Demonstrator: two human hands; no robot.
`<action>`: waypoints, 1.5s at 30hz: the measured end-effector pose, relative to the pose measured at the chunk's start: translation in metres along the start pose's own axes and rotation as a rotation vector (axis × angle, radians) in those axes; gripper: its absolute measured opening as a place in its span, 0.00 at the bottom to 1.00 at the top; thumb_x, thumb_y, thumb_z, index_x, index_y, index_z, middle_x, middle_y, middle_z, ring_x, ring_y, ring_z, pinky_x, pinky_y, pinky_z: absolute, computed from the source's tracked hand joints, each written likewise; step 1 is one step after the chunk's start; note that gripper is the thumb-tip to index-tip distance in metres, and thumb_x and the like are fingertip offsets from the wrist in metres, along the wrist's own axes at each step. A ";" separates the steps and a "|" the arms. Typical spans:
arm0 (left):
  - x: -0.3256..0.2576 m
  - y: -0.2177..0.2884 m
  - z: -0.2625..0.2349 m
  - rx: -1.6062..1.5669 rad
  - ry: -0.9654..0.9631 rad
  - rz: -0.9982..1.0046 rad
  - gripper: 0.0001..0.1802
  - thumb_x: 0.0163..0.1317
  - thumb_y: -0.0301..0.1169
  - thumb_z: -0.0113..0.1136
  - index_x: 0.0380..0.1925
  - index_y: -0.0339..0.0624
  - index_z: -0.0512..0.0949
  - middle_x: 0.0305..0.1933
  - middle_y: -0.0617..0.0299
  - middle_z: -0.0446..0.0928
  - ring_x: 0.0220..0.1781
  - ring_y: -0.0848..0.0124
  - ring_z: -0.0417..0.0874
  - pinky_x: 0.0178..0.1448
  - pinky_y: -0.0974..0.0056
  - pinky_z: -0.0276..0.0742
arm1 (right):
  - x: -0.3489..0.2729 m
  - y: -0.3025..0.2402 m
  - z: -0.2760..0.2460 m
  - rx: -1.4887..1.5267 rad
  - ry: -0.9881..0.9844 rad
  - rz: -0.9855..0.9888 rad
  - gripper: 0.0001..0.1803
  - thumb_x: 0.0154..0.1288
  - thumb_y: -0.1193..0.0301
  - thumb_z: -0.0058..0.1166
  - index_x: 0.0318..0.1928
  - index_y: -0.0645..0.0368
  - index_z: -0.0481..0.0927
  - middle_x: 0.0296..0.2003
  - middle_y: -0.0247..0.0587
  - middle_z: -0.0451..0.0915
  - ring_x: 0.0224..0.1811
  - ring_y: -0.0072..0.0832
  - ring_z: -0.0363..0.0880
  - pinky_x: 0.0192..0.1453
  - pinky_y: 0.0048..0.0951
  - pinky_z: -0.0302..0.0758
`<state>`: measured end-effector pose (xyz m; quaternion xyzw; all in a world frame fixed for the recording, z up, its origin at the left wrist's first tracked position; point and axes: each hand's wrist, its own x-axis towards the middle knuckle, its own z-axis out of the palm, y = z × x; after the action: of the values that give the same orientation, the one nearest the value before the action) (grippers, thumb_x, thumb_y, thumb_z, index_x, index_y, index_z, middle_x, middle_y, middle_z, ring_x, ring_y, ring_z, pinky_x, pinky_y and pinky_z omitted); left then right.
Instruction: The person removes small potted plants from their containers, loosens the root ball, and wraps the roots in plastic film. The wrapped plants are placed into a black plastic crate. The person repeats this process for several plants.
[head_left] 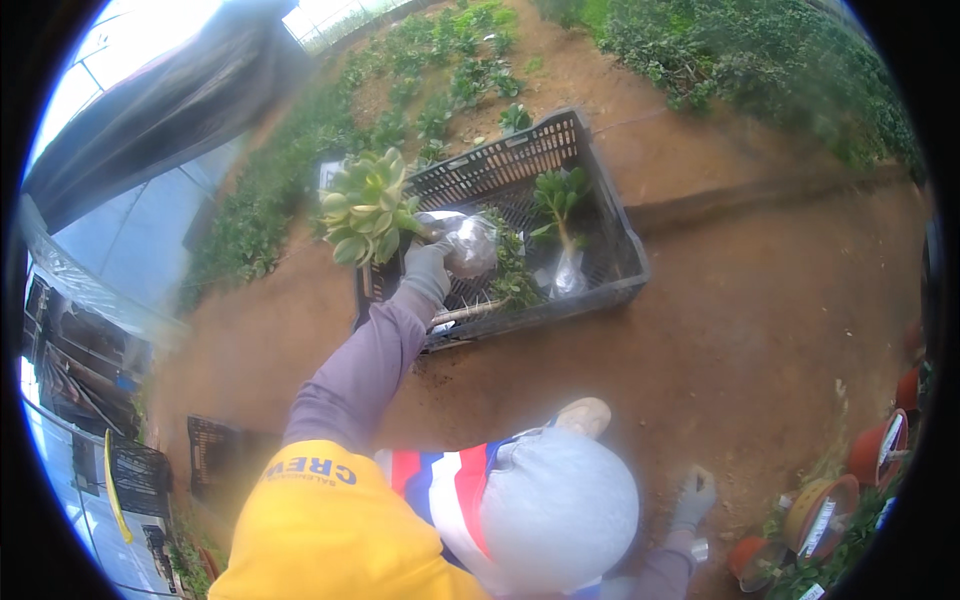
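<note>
My left hand [427, 272], in a grey glove, is closed round the lower stem of a succulent plant [365, 208] with a thick pale-green rosette. The plant lies tilted over the near left side of a black plastic crate [640, 262]. Its root ball [470, 246], wrapped in clear or silvery film, is beside my fingers. In the crate's right part stands another leafy succulent [560, 200] with a wrapped base, and small green sprigs [515, 275] lie between the two. My right hand [693, 498], gloved too, hangs low at the right, away from the crate, fingers loosely apart and holding nothing visible.
My bent knee [560, 510] and shoe [585, 417] are below the crate on brown soil [740, 330]. Potted plants in orange-brown pots [820, 515] line the right edge. Planted beds [720, 60] lie beyond. Another black crate [215, 455] sits at the lower left.
</note>
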<state>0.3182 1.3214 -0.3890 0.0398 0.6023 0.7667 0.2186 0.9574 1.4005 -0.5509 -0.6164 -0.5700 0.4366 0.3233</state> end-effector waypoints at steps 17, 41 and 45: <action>0.169 -0.071 -0.039 -0.226 0.506 0.015 0.28 0.54 0.16 0.69 0.56 0.41 0.76 0.49 0.57 0.80 0.44 0.63 0.84 0.45 0.59 0.82 | -0.004 0.046 -0.040 0.044 -0.006 0.074 0.05 0.66 0.73 0.57 0.37 0.62 0.80 0.32 0.32 0.80 0.34 0.22 0.75 0.40 0.25 0.72; 0.214 -0.119 -0.045 0.002 0.836 -0.020 0.32 0.52 0.30 0.74 0.58 0.34 0.75 0.53 0.54 0.81 0.48 0.63 0.84 0.52 0.61 0.78 | 0.022 0.051 0.005 -0.260 0.021 0.164 0.14 0.66 0.65 0.63 0.45 0.63 0.84 0.43 0.43 0.85 0.46 0.30 0.80 0.53 0.33 0.77; 0.217 -0.124 -0.040 0.008 0.837 -0.051 0.31 0.54 0.33 0.71 0.58 0.35 0.75 0.53 0.54 0.81 0.48 0.61 0.83 0.52 0.59 0.78 | 0.024 0.051 0.005 -0.267 0.038 0.155 0.15 0.66 0.65 0.64 0.46 0.63 0.84 0.43 0.43 0.85 0.45 0.30 0.80 0.53 0.33 0.77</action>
<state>0.1453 1.3902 -0.5604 -0.2893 0.6429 0.7088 -0.0265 0.9736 1.4161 -0.6027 -0.7042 -0.5675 0.3687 0.2146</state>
